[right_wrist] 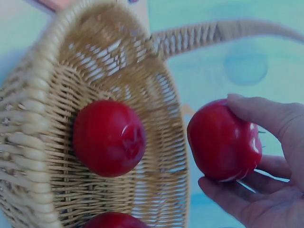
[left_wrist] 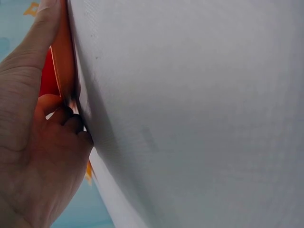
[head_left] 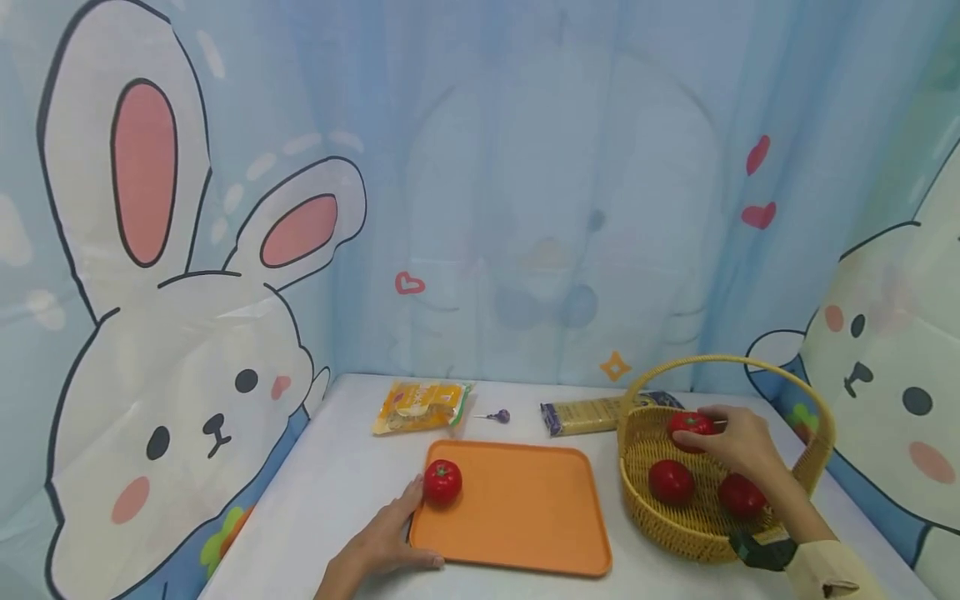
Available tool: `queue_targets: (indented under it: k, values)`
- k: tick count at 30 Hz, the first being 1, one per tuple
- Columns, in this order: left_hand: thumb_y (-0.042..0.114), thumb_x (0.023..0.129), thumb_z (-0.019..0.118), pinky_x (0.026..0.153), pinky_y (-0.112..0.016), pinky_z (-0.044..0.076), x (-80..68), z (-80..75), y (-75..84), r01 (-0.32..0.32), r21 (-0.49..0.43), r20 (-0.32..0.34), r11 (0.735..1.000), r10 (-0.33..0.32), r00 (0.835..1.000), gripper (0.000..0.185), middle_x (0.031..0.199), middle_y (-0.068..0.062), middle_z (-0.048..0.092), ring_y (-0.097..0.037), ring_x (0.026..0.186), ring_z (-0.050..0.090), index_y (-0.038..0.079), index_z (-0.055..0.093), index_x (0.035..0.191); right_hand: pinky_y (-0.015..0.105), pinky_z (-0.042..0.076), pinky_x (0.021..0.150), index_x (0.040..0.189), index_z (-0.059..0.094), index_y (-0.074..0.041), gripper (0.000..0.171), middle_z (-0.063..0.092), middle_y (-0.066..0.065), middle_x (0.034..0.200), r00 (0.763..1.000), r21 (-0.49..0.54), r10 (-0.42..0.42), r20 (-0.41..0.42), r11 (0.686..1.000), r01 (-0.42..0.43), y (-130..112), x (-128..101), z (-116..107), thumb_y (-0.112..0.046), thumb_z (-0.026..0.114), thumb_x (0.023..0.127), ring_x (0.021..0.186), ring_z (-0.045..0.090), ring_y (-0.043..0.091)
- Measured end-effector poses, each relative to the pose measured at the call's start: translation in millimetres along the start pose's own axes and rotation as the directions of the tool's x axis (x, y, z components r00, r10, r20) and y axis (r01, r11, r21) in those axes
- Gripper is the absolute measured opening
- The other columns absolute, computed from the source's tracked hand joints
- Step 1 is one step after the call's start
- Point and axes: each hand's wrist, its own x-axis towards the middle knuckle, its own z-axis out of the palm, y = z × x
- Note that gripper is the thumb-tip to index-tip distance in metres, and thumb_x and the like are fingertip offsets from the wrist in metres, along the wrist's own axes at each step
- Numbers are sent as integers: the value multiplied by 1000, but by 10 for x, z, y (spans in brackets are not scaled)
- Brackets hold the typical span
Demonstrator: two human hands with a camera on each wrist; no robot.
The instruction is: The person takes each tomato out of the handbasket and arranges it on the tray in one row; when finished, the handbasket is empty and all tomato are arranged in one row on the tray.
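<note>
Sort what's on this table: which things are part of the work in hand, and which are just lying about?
In use:
right hand gripping a tomato
wicker basket with two more tomatoes
orange tray with one tomato, left hand resting at its edge

Lying about:
yellow snack packet
lollipop
noodle packet

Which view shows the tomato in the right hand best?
The right wrist view: the held tomato fills the frame, with fingers curled round it beside the basket. The head view shows it small, partly covered by the right hand. The left wrist view does not show it.
</note>
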Motion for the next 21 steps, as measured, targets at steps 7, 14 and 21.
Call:
queue_targets:
  k: [7, 14, 21]
  values:
    - [55, 70, 88, 118, -66, 25, 2, 8, 0, 5, 7, 2, 1000, -5, 1000, 127, 167, -14, 22, -42, 150, 25, 13, 14, 164, 48, 64, 71, 131, 58, 11, 86, 63, 36, 119, 994, 41, -96, -42, 994, 98, -316, -307, -32, -56, 80, 81, 98, 67, 46]
    - [54, 71, 88, 118, -67, 24, -11, -2, -4, -3, 0, 7, 1000, 3, 1000, 126, 167, -15, 21, -42, 150, 23, 12, 13, 163, 43, 65, 69, 136, 57, 6, 82, 61, 33, 126, 984, 117, -170, -61, 977, 176, -677, -553, -8, -49, 84, 80, 102, 68, 47]
    - [55, 71, 88, 117, -68, 24, -17, 5, 13, 0, 4, 0, 1000, 0, 1000, 126, 167, -15, 21, -44, 150, 23, 12, 14, 163, 39, 64, 74, 133, 61, 1, 73, 65, 24, 123, 963, 184, -258, -78, 946, 268, -1029, -621, 126, -42, 87, 80, 99, 71, 38]
